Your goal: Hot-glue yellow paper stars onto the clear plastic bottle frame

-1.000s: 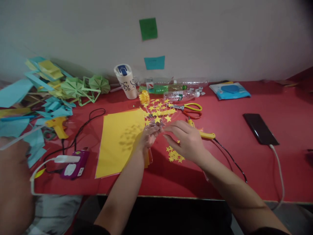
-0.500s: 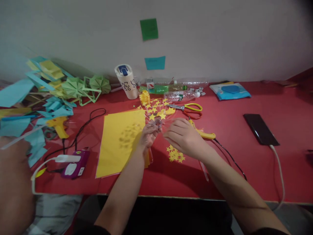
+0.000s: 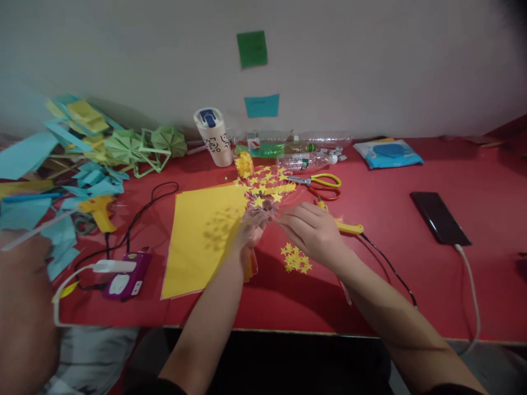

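Observation:
My left hand (image 3: pixel 252 226) is closed around the base of a clear plastic piece with yellow stars (image 3: pixel 268 186), above the corner of a yellow paper stack (image 3: pixel 197 236). My right hand (image 3: pixel 309 226) faces it from the right, with fingers pinched close to the piece's base; whatever lies between the fingertips is too small to make out. A small pile of loose yellow stars (image 3: pixel 295 259) lies on the red table (image 3: pixel 288 307) below my right hand. Partly hidden behind that hand is a yellow glue gun (image 3: pixel 349 227).
Scissors (image 3: pixel 325 185), plastic bottles (image 3: pixel 307 161) and a white tumbler (image 3: pixel 214 140) stand or lie behind. At left are folded papers (image 3: pixel 125 148), another glue gun (image 3: pixel 99 213), a purple power strip (image 3: pixel 127 277) and another person's arm (image 3: pixel 24 318). A phone (image 3: pixel 439 218) lies right.
The starred plastic piece has tilted slightly, its stars shifting right and down. My right hand has moved slightly, its fingertips still near the piece's base.

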Tool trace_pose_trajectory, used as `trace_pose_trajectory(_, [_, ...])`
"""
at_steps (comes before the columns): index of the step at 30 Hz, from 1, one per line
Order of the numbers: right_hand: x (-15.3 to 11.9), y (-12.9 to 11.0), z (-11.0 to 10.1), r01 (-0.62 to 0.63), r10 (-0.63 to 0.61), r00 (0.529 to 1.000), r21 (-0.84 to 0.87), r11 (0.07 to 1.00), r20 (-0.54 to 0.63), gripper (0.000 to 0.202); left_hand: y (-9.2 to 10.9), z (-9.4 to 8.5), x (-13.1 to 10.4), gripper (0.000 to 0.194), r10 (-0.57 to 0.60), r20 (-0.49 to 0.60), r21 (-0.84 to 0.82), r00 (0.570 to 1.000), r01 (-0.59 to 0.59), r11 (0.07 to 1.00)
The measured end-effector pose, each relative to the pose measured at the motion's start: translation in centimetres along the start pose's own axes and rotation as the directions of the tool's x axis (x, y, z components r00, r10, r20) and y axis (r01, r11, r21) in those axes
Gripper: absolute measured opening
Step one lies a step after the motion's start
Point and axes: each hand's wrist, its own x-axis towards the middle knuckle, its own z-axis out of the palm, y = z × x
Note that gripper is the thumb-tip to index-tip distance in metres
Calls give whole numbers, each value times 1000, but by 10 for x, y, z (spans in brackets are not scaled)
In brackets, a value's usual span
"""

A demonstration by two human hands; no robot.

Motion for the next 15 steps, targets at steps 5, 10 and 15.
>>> trace_pose_trajectory(5, [0, -1, 2, 1, -7, 995, -59, 998, -100, 16, -3, -2, 0, 34, 2, 35, 37, 999, -3, 999])
trace_pose_trajectory(10, [0, -3, 4, -48, 45, 994, -26, 999, -102, 13, 0, 2, -2, 33, -2, 59, 40, 998, -1, 999])
trace_pose_trajectory(15, [1, -6, 6, -110, 113, 993, 125, 986, -17, 16, 6, 6, -4, 29, -1, 63, 28, 998, -1, 1000])
